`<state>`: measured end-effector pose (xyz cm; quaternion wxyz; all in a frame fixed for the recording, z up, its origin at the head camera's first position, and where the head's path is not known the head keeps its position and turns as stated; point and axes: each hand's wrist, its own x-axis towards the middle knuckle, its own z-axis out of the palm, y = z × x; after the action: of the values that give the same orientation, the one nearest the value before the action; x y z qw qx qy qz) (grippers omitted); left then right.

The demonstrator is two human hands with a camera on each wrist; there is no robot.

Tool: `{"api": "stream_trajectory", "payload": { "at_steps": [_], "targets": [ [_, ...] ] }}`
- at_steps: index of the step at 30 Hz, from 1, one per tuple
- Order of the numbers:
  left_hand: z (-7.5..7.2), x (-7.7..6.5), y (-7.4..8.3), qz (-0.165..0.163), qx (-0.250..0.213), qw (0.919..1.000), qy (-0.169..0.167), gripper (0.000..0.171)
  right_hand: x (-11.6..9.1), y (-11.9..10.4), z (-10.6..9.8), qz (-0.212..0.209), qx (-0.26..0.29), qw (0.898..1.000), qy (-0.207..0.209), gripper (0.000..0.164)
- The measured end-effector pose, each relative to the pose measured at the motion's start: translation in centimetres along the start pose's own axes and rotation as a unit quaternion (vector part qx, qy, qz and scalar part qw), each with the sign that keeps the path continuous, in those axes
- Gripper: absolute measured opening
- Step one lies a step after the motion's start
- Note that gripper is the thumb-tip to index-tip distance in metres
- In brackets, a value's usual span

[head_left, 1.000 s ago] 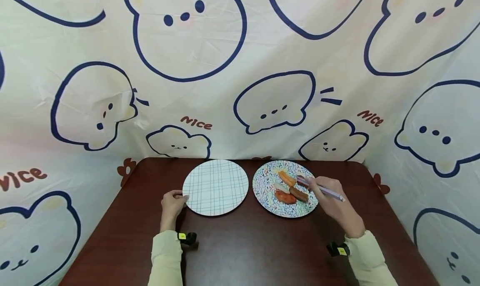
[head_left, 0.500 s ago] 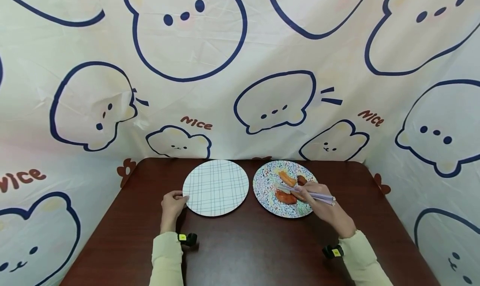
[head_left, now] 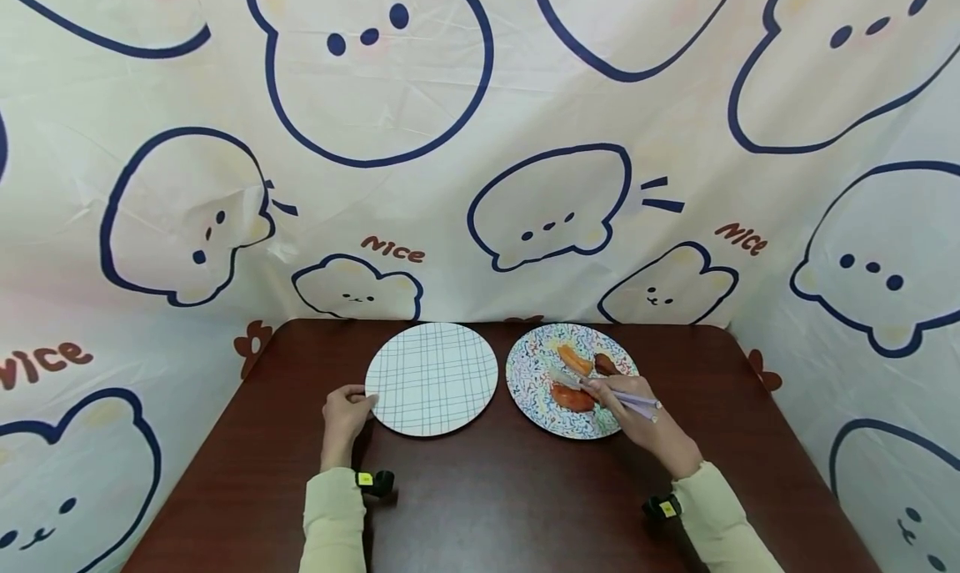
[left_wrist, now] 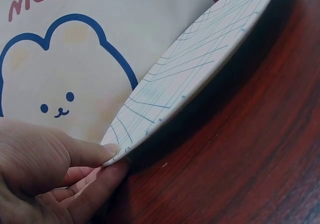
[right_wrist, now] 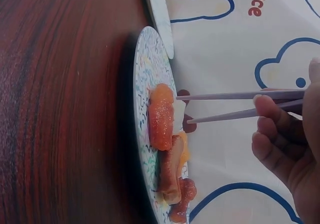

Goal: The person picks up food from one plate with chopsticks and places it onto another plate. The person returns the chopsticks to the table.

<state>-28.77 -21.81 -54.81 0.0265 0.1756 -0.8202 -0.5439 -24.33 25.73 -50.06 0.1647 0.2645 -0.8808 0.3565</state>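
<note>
My left hand (head_left: 347,414) pinches the near-left rim of a white plate (head_left: 431,379) with blue-green grid lines, thumb on top and fingers below. In the left wrist view this plate (left_wrist: 192,64) tilts up over the table. My right hand (head_left: 637,414) holds a pair of lilac chopsticks (right_wrist: 240,96) above a multicoloured speckled plate (head_left: 528,398). The chopstick tips are spread apart beside a pale piece (right_wrist: 178,115). Around it lie a glossy orange-red piece (right_wrist: 161,116), a brown sausage-like piece (right_wrist: 171,169), a yellow-orange strip (head_left: 573,358) and a small brown drumstick-shaped piece (right_wrist: 183,199).
Both plates are near the back edge of a dark brown table (head_left: 480,498), with a narrow gap between them. A pale curtain (head_left: 547,106) with bear drawings hangs behind and along the sides.
My right hand has moved left and slightly toward me, taking the chopstick tips from the brown drumstick-shaped piece to the pale one. My left hand has stayed at the plate rim.
</note>
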Motion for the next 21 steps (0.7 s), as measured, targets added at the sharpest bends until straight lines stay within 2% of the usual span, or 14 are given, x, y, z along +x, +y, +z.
{"api": "stream_trajectory", "payload": {
  "at_steps": [5,7,13,21],
  "targets": [
    [-0.02,-0.07,0.02,0.001,-0.001,1.0000,0.004,0.039,-0.04,0.04,0.28,-0.045,-0.014,0.999,-0.002,0.021],
    [0.03,-0.08,0.08,0.002,-0.001,1.0000,0.005,0.039,0.03,-0.03,0.33,-0.042,-0.025,0.999,-0.015,0.017],
    [0.10,-0.16,0.16,-0.003,0.004,0.9999,0.009,0.039,0.53,-0.16,0.43,0.058,-0.040,0.994,-0.088,0.033],
    [0.04,-0.19,0.07,0.004,0.004,1.0000,0.004,0.039,0.47,0.14,0.69,0.115,-0.052,0.982,-0.138,0.046]
  ]
}}
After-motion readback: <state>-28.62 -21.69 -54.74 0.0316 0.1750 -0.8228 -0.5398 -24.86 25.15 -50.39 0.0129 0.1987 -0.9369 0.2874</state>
